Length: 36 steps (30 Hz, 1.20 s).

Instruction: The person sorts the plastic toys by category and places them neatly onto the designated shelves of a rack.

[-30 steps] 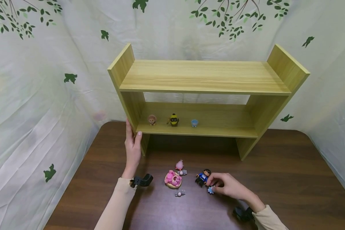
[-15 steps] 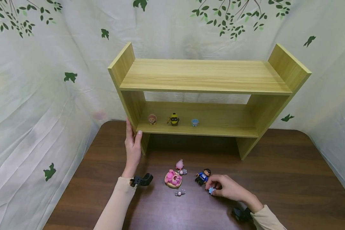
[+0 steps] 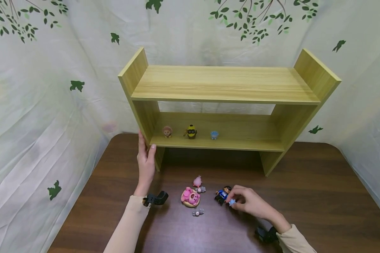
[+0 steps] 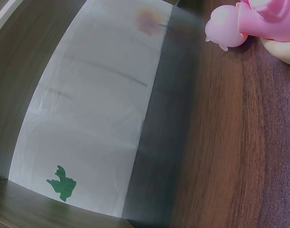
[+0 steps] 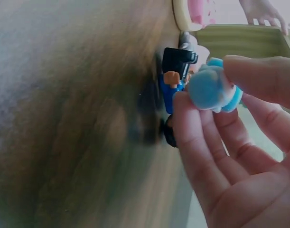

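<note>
My left hand (image 3: 146, 168) rests against the left side panel of a pale wooden shelf (image 3: 228, 84), fingers straight along its outer face and thumb at the front edge. My right hand (image 3: 251, 202) pinches a small light-blue toy figure (image 5: 209, 90) between thumb and fingertips, just above the table. Beside it lies a toy figure with black hair and a blue top (image 3: 222, 195). On the middle board stand a brown-maned figure (image 3: 167, 131), a yellow-and-black figure (image 3: 191, 132) and another small blue figure (image 3: 214, 135).
Left of the right hand, a pink bear on a round tan base (image 3: 190, 197) lies on the brown table (image 3: 323, 196). Near it are a small pink figure (image 3: 197, 181) and two grey figures, one behind (image 3: 201, 189) and one in front (image 3: 197, 212). A leaf-printed cloth (image 3: 190, 31) hangs behind.
My right hand has picked up the small blue figure from the table and raised it slightly, towards the dark-haired figure. The left hand stays at the shelf's side.
</note>
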Available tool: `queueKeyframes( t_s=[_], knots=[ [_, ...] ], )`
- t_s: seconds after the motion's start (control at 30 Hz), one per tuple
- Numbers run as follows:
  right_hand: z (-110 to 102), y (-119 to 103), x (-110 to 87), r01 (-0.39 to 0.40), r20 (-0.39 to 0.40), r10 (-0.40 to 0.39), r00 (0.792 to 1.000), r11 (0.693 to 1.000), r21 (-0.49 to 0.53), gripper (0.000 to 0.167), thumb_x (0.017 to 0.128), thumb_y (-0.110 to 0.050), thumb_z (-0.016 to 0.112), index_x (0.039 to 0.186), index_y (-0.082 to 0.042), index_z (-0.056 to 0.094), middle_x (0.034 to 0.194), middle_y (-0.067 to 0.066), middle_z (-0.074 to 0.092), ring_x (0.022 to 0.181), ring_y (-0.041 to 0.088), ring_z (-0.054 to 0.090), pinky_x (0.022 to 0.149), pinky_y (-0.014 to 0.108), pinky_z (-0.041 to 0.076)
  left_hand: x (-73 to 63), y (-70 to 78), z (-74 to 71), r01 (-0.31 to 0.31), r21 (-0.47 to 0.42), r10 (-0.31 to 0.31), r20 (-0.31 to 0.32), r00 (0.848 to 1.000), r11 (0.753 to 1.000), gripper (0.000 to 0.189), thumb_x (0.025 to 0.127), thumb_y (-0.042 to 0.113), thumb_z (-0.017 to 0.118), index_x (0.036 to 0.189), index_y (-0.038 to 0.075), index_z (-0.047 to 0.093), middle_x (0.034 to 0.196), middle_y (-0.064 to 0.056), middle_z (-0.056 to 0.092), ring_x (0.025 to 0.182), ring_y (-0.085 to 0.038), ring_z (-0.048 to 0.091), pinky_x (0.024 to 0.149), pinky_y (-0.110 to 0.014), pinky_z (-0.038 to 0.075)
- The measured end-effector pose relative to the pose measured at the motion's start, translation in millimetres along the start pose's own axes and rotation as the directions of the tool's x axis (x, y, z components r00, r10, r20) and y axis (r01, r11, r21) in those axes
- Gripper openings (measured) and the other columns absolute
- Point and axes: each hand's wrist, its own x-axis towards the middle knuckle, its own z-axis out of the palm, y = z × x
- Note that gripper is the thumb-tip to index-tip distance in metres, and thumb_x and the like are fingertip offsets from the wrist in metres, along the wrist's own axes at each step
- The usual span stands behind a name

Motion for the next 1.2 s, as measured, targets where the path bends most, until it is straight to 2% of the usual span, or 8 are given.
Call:
queueKeyframes(
  t_s=[0.2,0.4,0.63,0.8,1.03,1.2],
  knots=[
    [-2,-7,3.2,0.014,-0.056,-0.011,0.998,0.998,0.065,0.012,0.087,-0.002,0.068,0.098,-0.005,0.066,0.100,0.007,0.064,0.092,0.023,0.062,0.075,0.030,0.052,0.1,-0.1,-0.2,0.006,0.005,-0.006,0.002,1.000,1.000,0.062,0.099,-0.001,0.043,0.152,0.002,0.011,0.156,-0.015,0.021,0.137,-0.028,0.027,0.107,-0.041,0.026],
    [-4,-10,5.1,0.012,-0.092,-0.004,0.996,0.996,0.086,0.013,0.088,-0.003,0.066,0.101,-0.002,0.065,0.104,0.013,0.065,0.091,0.022,0.063,0.074,0.031,0.052,0.0,1.3,-0.3,0.010,0.016,-0.010,0.000,1.000,1.000,0.061,0.098,-0.001,0.043,0.151,0.000,0.012,0.155,-0.016,0.021,0.137,-0.029,0.027,0.107,-0.040,0.026],
    [-4,-15,7.4,0.005,-0.150,0.009,0.989,0.996,0.092,0.014,0.087,-0.005,0.069,0.099,-0.001,0.066,0.099,0.012,0.066,0.087,0.019,0.064,0.072,0.030,0.053,0.7,1.5,0.1,0.004,0.018,-0.004,0.002,1.000,1.000,0.061,0.098,-0.001,0.043,0.151,0.000,0.011,0.155,-0.016,0.021,0.137,-0.031,0.027,0.107,-0.043,0.026],
    [-6,-17,9.5,0.049,-0.197,-0.030,0.980,0.995,0.088,0.011,0.085,-0.001,0.069,0.096,-0.001,0.066,0.096,0.013,0.066,0.085,0.020,0.065,0.071,0.029,0.053,0.1,1.3,0.2,0.008,0.008,-0.008,0.001,1.000,1.000,0.061,0.099,-0.001,0.043,0.151,0.001,0.011,0.156,-0.014,0.021,0.137,-0.028,0.028,0.107,-0.040,0.027],
    [-9,-26,13.8,0.135,-0.256,-0.112,0.960,0.988,0.071,0.015,0.084,0.002,0.070,0.097,-0.003,0.066,0.094,0.006,0.066,0.081,0.022,0.066,0.071,0.030,0.053,-0.5,0.9,0.7,-0.003,0.004,0.003,-0.001,1.000,1.000,0.062,0.099,-0.001,0.042,0.152,0.004,0.010,0.156,-0.014,0.021,0.137,-0.027,0.028,0.106,-0.043,0.026],
    [-12,-32,17.1,0.195,-0.281,-0.173,0.944,0.980,0.049,0.018,0.084,0.006,0.069,0.100,-0.001,0.065,0.096,0.008,0.064,0.080,0.027,0.066,0.072,0.031,0.053,-0.2,-0.2,0.7,-0.011,0.001,0.011,-0.002,1.000,1.000,0.062,0.099,0.000,0.042,0.152,0.004,0.010,0.156,-0.015,0.021,0.137,-0.027,0.028,0.105,-0.036,0.028]
  ],
)
